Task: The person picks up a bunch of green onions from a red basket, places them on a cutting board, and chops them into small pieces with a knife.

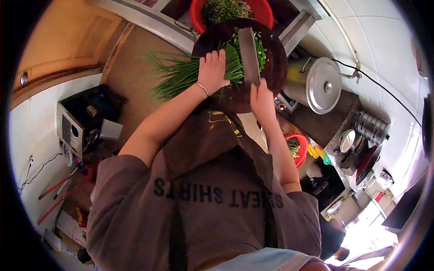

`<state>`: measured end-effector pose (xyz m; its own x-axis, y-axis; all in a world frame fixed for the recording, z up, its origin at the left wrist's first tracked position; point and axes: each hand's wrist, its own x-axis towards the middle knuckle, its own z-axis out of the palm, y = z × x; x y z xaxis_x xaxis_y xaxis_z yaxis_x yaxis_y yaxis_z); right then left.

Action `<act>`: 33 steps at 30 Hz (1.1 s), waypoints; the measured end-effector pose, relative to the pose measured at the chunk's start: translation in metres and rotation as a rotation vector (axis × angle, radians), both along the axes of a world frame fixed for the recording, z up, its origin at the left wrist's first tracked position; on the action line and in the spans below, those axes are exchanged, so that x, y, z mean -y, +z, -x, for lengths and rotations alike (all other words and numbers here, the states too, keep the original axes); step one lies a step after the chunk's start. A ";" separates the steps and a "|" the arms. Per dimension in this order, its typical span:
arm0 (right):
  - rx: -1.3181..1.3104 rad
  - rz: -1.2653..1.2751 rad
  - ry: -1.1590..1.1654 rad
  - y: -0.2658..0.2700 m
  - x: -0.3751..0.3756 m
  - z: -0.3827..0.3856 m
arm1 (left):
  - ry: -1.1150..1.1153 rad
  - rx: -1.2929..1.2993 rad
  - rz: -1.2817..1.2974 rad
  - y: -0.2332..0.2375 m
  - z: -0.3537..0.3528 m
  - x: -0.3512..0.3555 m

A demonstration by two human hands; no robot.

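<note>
My left hand (212, 70) lies closed over a thick bunch of long green chives (176, 79), pressing it on the round dark chopping board (274, 67). The uncut ends stick out past the board's left edge. In my right hand (263, 101) is the handle of a cleaver (248, 54). Its broad blade stands just right of the bunch's cut end, a little apart from my left fingers. Chopped green pieces (261, 52) lie on the board beyond the blade. Whether the edge touches the board cannot be made out.
Behind the board, a red basin (195, 16) holds chopped greens. A large lidded steel pot (324, 86) stands close on the right, near a small scale (285, 105). Another red basin (300, 143) is lower right. A person (332, 237) is at the bottom right.
</note>
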<state>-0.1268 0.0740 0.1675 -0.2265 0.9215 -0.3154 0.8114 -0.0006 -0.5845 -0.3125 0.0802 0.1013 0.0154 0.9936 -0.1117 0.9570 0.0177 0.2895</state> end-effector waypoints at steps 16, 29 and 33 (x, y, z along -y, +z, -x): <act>0.091 -0.063 0.052 -0.094 -0.058 0.053 | -0.042 -0.020 -0.043 -0.006 0.001 -0.003; 0.218 0.001 0.272 -0.024 -0.032 0.007 | -0.086 0.107 -0.039 -0.006 0.014 0.007; 0.237 -0.026 0.329 -0.058 -0.057 0.032 | -0.081 0.064 -0.091 -0.011 0.015 0.007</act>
